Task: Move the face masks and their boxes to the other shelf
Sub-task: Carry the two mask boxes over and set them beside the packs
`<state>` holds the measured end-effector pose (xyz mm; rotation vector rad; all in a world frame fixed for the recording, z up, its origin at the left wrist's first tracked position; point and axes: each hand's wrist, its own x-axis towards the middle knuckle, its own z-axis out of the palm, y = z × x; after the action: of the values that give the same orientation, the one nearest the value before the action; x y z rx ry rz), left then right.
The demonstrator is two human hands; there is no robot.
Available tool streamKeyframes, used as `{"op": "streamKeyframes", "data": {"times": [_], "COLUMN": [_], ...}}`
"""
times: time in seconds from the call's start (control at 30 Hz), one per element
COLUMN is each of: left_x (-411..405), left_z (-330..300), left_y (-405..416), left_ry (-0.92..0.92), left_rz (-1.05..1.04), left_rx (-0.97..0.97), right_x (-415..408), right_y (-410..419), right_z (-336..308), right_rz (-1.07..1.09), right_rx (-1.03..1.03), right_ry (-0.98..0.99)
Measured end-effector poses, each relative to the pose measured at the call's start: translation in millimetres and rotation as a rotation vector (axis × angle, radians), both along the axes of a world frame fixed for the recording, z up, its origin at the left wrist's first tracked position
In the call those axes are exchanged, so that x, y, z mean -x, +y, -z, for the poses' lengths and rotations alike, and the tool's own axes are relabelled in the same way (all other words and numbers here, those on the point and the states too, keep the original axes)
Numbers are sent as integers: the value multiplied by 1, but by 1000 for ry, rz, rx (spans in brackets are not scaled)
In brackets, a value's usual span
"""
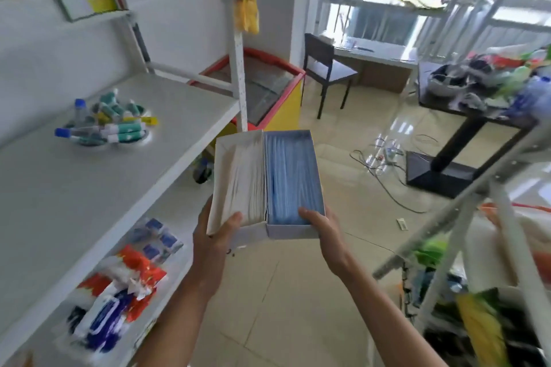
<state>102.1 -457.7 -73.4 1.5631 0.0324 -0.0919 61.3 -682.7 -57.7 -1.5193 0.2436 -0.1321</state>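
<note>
Two open white boxes of face masks are held side by side at the centre of the view. The left box point(240, 179) shows white masks stacked on edge. The right box point(293, 176) is full of blue masks. My left hand point(216, 235) grips the near end of the left box, thumb on its inside. My right hand point(323, 232) grips the near end of the right box, thumb resting on the blue masks. Both boxes hang in the air over the floor, just off the right edge of the white shelf point(89, 176) on my left.
The left shelf holds a plate of tubes and bottles point(107, 122); packets point(119, 280) lie on the board below. A second metal shelf point(465, 247) with goods stands at the right. Ahead are a red-rimmed freezer point(268, 83), a chair point(325, 68), a black table point(465, 116) and floor cables point(384, 164).
</note>
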Motion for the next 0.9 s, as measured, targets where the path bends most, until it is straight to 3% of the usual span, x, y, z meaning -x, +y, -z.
{"op": "streamKeyframes", "data": {"times": [0.23, 0.57, 0.9], "left_x": [-41, -157, -248], "left_z": [4, 29, 20], "left_y": [-76, -118, -206], "left_ry": [-48, -37, -9], "left_rz": [120, 222, 320], "left_rx": [-25, -125, 13], "right_x": [-9, -93, -159], "right_y": [-68, -115, -180], "right_z": [20, 21, 4], "right_rz": [177, 244, 261], "right_rx": [1, -16, 108], "right_ry": [37, 33, -29]}}
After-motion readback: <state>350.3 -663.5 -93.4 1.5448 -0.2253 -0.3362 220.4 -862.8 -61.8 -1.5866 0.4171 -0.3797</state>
